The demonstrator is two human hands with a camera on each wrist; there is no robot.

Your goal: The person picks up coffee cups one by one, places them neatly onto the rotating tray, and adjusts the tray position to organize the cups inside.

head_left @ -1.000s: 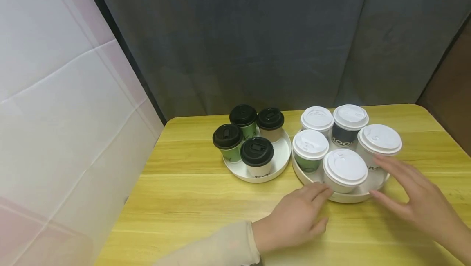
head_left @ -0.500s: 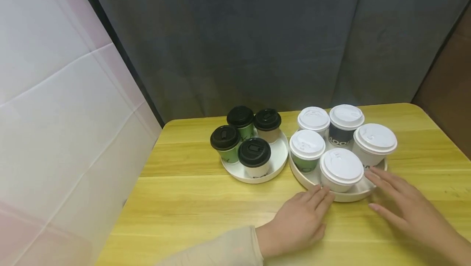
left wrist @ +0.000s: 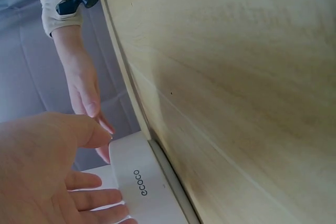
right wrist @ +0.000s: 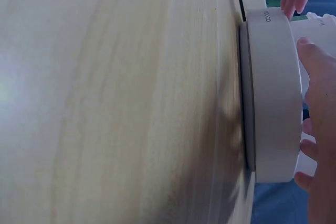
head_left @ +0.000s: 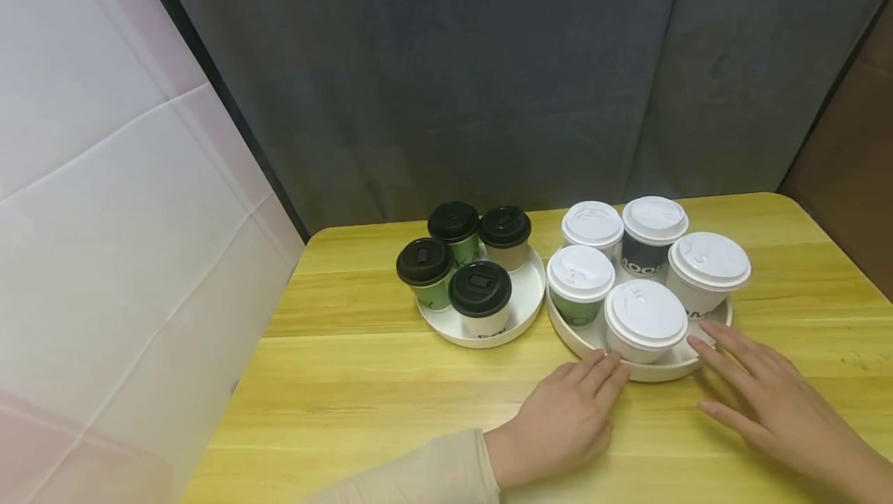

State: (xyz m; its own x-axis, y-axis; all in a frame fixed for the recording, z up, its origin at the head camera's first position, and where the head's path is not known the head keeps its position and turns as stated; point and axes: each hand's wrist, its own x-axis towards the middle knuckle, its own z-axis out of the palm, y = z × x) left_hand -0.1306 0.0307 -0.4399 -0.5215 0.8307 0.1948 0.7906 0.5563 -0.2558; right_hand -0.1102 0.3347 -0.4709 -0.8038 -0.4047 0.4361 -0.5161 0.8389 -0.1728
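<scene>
A round white tray [head_left: 666, 373] on the right carries several white-lidded paper cups, among them a low white cup [head_left: 645, 322] in front and a dark-banded cup [head_left: 649, 244] behind. My left hand [head_left: 561, 419] lies at the tray's front left, extended fingertips at its rim. My right hand [head_left: 774, 407] is spread at the front right, fingers pointing toward the rim and thumb apart. In the left wrist view, the tray wall [left wrist: 144, 182] with "ecoco" lettering faces the left fingers [left wrist: 97, 200]. The right wrist view shows the right thumb [right wrist: 310, 53] over the tray's upper edge.
A smaller round white tray [head_left: 528, 304] stands just left, holding several black-lidded cups, including a front one [head_left: 481, 295]. Both trays sit on a wooden table [head_left: 335, 388]. A dark curtain [head_left: 446, 85] hangs behind and a pale panel [head_left: 118, 217] stands at left.
My right hand has come down from beside the right-hand white-lidded cup to the tray's front right edge. The left hand stays at the rim, its fingers straighter. The head view has shifted slightly.
</scene>
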